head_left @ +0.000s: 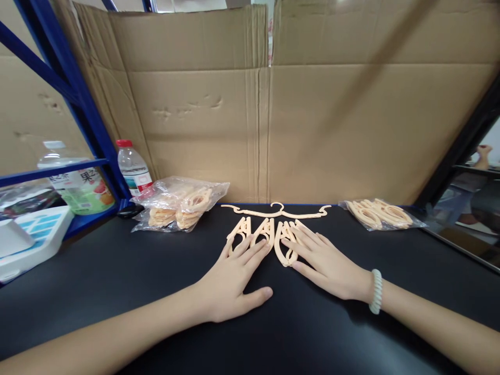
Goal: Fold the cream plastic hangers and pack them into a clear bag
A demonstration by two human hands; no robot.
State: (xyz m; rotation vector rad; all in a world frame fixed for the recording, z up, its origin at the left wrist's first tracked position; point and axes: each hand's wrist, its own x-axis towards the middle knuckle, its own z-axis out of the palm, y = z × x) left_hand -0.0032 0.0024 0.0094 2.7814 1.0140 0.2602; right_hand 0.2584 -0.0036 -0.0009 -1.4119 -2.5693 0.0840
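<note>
Several folded peach-coloured plastic hangers lie in a row on the black table. My left hand (228,286) is spread flat, palm down, its fingertips over a folded hanger (245,226) on the left and another folded hanger (269,229) beside it. Fingers stretched out, my right hand (332,263) rests over the right end of the row, touching a folded hanger (278,249); its fingers partly hide what lies under them. Behind the row, an unfolded hanger (258,214) of the same colour lies with its hook pointing away from me.
A clear bag of folded hangers (187,205) sits at the back left, a flatter bag of hangers (380,213) at the back right. A red-capped water bottle (133,166), a larger bottle (84,187) and a white-and-blue tray (42,242) stand left. Cardboard (332,135) walls the back.
</note>
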